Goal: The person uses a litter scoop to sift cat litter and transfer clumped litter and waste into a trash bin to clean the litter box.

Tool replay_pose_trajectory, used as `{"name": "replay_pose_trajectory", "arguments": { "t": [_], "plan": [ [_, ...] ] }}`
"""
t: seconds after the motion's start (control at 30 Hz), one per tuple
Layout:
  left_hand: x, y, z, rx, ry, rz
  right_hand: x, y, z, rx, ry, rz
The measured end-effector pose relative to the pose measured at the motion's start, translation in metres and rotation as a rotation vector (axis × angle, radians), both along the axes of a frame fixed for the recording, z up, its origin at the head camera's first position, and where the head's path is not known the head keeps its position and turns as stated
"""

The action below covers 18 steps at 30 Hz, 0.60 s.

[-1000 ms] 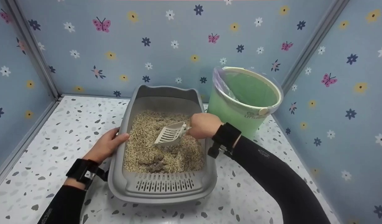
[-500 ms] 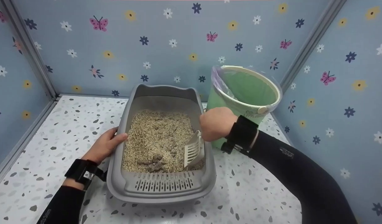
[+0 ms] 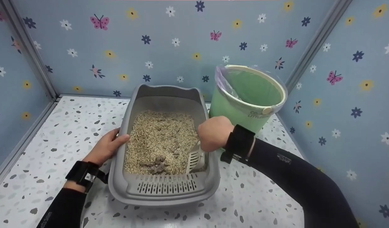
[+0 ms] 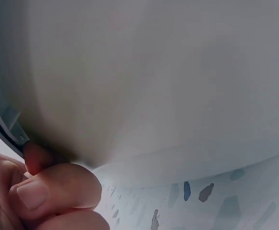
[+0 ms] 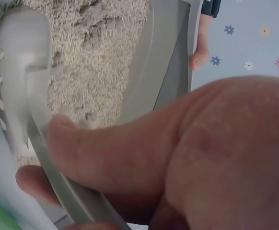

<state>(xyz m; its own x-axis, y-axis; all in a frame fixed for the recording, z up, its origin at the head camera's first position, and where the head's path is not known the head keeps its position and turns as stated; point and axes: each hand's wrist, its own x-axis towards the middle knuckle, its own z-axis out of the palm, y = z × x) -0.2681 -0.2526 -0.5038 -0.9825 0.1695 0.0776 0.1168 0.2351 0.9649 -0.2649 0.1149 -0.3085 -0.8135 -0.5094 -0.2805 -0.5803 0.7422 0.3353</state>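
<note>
A grey litter box (image 3: 164, 200) stands on the floor, with tan pellet litter (image 3: 156, 133) inside. Dark clumps (image 3: 159, 164) lie near its front, left of centre. My left hand (image 3: 105, 147) grips the box's left rim, thumb over the top; curled fingers (image 4: 58, 191) show under the rim in the left wrist view. In my right hand (image 3: 215, 133) is the handle of a pale slotted litter scoop (image 3: 194, 161), held with the thumb along it. The scoop's head is tilted against the litter at the box's right front wall. Its lower edge is partly hidden.
Behind and right of the box stands a green bin (image 3: 237, 110) with a clear purplish liner (image 3: 224, 81) over its rim. Blue flowered panels (image 3: 169, 47) enclose the back and sides. Speckled white flooring (image 3: 83, 120) lies around the box.
The right hand has carried the scoop from mid-box to the right front side and turned its head downward, then shifted slightly left and lower. The left hand keeps its place on the rim.
</note>
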Motion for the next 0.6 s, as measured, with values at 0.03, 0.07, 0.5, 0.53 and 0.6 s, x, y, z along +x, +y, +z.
{"name": "replay_pose_trajectory", "arguments": {
  "t": [0.03, 0.07, 0.5, 0.53, 0.6],
  "plan": [
    [0.0, 0.0, 0.0, -0.005, 0.004, 0.002, 0.0, -0.001, -0.002, -0.003, 0.0, -0.002],
    [0.0, 0.0, 0.0, -0.005, 0.01, 0.0, 0.0, -0.002, -0.003, -0.014, -0.002, -0.008],
    [-0.002, 0.001, 0.001, 0.013, 0.011, -0.009, -0.001, -0.008, -0.041, -0.141, -0.113, -0.173],
    [-0.002, 0.001, 0.0, 0.012, 0.009, -0.007, -0.001, -0.01, -0.044, -0.149, -0.119, -0.179],
    [-0.002, 0.001, -0.001, 0.008, 0.009, -0.005, -0.002, -0.012, -0.049, -0.167, -0.138, -0.177]
  ]
}}
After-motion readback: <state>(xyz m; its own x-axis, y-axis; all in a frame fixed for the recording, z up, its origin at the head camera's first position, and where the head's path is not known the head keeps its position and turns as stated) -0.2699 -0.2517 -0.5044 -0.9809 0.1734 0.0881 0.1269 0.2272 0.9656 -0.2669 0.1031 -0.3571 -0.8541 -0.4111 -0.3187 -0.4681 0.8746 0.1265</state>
